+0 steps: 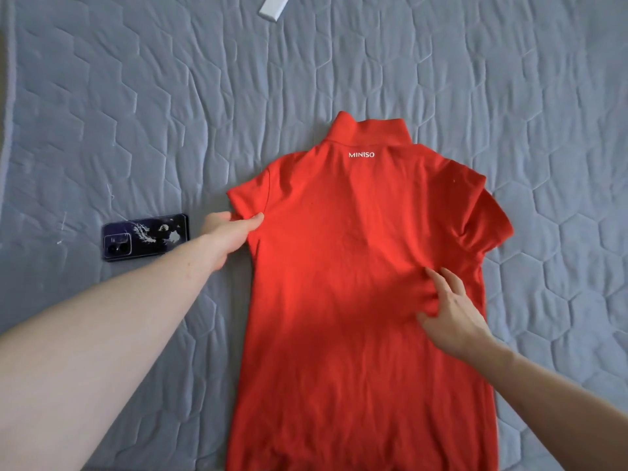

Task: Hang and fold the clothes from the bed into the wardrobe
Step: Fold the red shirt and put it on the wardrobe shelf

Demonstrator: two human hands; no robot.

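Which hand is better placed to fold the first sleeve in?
Left, probably. The left hand already pinches the red shirt at its sleeve; the right hand rests on the body, well short of the other sleeve.

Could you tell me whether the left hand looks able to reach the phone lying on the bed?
Probably yes: the phone lies uncovered just beside the left hand, though that hand now pinches the red shirt sleeve.
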